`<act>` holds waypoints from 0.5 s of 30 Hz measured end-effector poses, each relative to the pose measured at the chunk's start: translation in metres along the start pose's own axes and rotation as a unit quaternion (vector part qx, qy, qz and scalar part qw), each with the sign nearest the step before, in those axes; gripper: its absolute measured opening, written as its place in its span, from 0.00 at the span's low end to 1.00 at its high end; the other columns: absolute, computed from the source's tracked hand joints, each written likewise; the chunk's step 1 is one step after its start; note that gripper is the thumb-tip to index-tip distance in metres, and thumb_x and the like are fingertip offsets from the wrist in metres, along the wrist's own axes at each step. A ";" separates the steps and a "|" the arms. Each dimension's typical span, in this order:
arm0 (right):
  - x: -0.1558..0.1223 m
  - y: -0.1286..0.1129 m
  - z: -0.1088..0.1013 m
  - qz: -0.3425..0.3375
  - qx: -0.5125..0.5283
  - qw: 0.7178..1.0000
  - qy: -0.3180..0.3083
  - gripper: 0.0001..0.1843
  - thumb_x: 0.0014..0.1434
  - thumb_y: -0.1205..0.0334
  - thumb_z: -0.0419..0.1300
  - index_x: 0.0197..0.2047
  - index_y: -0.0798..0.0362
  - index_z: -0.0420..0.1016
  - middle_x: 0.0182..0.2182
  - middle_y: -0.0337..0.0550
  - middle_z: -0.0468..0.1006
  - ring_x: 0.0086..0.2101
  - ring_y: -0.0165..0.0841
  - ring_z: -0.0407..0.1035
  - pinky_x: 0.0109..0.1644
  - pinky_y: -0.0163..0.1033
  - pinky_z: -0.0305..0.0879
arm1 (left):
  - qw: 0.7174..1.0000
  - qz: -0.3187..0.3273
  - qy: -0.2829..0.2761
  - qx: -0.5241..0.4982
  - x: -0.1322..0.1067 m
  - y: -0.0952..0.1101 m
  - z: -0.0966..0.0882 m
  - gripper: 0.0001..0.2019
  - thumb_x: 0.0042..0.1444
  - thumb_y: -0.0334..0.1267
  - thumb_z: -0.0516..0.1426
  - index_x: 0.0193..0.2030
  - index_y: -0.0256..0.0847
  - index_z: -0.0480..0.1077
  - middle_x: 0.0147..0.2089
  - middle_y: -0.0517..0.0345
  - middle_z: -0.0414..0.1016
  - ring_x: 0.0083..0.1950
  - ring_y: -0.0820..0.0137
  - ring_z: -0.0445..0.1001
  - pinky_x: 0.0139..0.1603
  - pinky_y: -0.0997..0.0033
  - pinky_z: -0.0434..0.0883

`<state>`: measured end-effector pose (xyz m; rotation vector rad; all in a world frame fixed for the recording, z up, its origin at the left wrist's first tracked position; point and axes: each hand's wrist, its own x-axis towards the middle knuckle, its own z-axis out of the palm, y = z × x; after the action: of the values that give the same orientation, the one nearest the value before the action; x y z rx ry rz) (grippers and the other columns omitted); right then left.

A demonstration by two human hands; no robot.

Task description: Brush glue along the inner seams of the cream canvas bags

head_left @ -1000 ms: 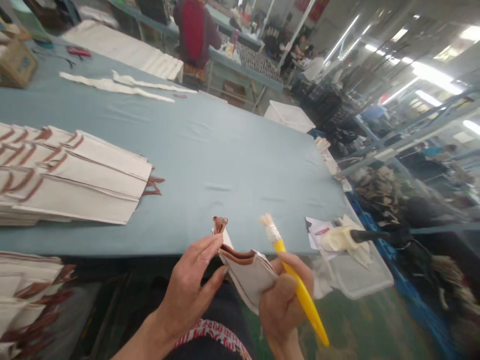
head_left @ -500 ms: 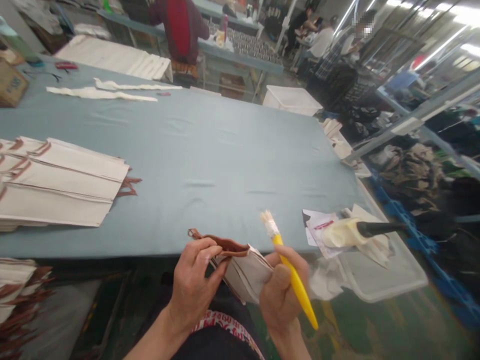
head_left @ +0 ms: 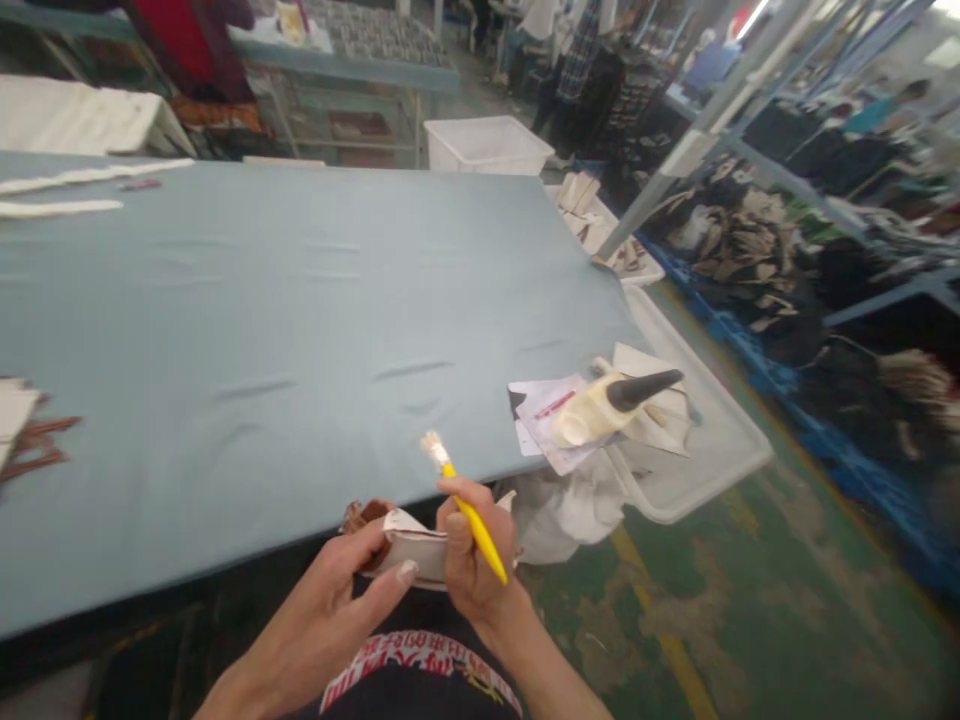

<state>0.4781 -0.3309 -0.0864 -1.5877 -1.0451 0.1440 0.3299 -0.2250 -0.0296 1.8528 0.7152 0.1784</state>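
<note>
My left hand (head_left: 346, 590) pinches a small folded off-white fabric piece with brown trim (head_left: 409, 545), held over my lap just below the table's front edge. My right hand (head_left: 469, 575) also grips that piece from the right side and holds a yellow-handled brush (head_left: 466, 505) between its fingers, bristles pointing up and to the left. The brush tip is in the air above the table edge, touching nothing.
A large table with a blue-grey cover (head_left: 300, 300) fills the view. At its right corner lie papers and a cream glue bottle with a dark nozzle (head_left: 611, 405) over a clear plastic tray (head_left: 697, 460). Brown-trimmed fabric pieces (head_left: 22, 430) show at far left. People work at benches behind.
The view has swung right and down, so the stacks of fabric pieces have slid mostly out at left. Both hands have drawn the fabric piece and brush lower and closer together.
</note>
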 end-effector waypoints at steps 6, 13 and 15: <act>-0.010 0.027 -0.009 0.185 0.074 0.976 0.087 0.28 0.76 0.42 0.45 0.51 0.54 0.79 0.25 0.38 0.76 0.25 0.32 0.73 0.30 0.36 0.73 | 0.992 -0.015 -0.108 -0.061 0.025 -0.014 0.021 0.18 0.67 0.53 0.56 0.43 0.48 0.85 0.38 0.54 0.85 0.40 0.57 0.82 0.45 0.63 0.84; 0.000 0.125 -0.107 0.333 0.000 0.880 0.338 0.31 0.77 0.39 0.43 0.42 0.57 0.75 0.19 0.29 0.64 0.15 0.25 0.56 0.18 0.32 0.53 | 0.989 -0.037 -0.136 -0.049 0.035 -0.057 0.017 0.17 0.65 0.54 0.59 0.47 0.51 0.87 0.37 0.54 0.86 0.40 0.53 0.84 0.44 0.59 0.86; 0.006 0.157 -0.133 0.356 -0.014 0.860 0.366 0.22 0.76 0.44 0.55 0.46 0.56 0.76 0.28 0.34 0.74 0.22 0.25 0.66 0.25 0.32 0.66 | 0.989 -0.047 -0.129 -0.047 0.037 -0.068 0.016 0.17 0.65 0.55 0.59 0.47 0.52 0.87 0.37 0.55 0.87 0.40 0.53 0.85 0.43 0.59 0.86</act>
<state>0.6454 -0.4136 -0.1729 -1.7708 0.1577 0.0099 0.3404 -0.2022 -0.1041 1.7094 0.6022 -0.0862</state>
